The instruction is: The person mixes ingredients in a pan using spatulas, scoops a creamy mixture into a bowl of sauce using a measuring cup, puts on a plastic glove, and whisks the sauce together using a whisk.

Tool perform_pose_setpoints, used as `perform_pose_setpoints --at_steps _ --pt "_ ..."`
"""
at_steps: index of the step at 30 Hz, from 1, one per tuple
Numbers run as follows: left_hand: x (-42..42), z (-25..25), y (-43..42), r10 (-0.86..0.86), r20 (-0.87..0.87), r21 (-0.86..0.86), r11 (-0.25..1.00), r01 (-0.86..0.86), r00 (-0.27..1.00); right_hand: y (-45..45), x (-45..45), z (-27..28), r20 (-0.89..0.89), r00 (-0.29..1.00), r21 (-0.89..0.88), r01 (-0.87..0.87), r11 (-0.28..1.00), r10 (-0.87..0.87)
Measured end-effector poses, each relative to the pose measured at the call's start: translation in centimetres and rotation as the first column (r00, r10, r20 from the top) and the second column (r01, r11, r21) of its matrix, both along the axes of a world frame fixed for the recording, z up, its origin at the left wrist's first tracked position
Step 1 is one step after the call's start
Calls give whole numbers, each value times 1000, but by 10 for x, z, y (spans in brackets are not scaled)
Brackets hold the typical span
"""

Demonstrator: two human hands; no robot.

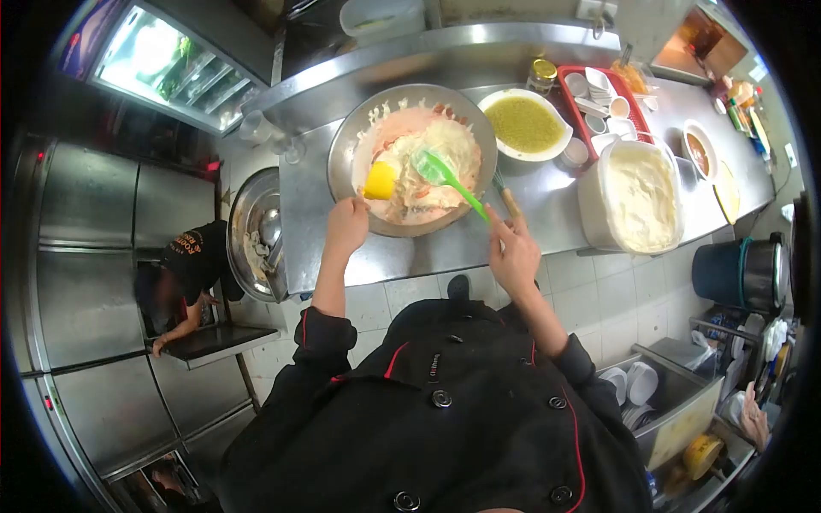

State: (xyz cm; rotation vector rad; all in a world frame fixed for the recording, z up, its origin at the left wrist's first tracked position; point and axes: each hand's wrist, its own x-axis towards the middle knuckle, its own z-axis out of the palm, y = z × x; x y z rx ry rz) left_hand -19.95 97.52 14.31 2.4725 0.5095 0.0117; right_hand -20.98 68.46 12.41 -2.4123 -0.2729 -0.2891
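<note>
A large metal bowl point(342, 145) on the steel counter holds a pink and cream-coloured mixture point(466, 150). At the bowl's near left rim, my left hand point(348, 224) is closed on a yellow cup point(380, 180), which sits over the mixture. My right hand point(514, 254) grips the handle of a green spatula point(453, 181) at the bowl's right side; the spatula's head lies in the creamy part. A whisk point(510, 203) with a wooden handle rests beside the bowl, close to my right hand.
Right of the bowl are a dish of green sauce point(523, 124), a red tray point(564, 79) of small cups and a tub of white cream point(637, 197). A steel basin point(242, 205) stands left. A person point(192, 265) bends at an open drawer.
</note>
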Motion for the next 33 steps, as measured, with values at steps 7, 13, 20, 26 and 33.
perform_pose_setpoints --at_steps 7,13,20,26,33 --pt "4 10 0 -34 -4 -19 999 34 999 12 -7 2 50 997 102 -66 993 61" --pt "6 10 6 -63 14 49 997 63 998 15 -9 9 142 983 -21 -112 994 113" --pt "1 19 4 -96 0 -45 994 96 995 7 10 -19 26 994 21 -104 994 103" --pt "0 7 14 -81 -17 -1 997 81 997 7 8 11 81 991 109 -119 987 110" --pt "4 11 3 -76 -55 36 996 78 996 30 3 9 138 981 63 -144 988 134"
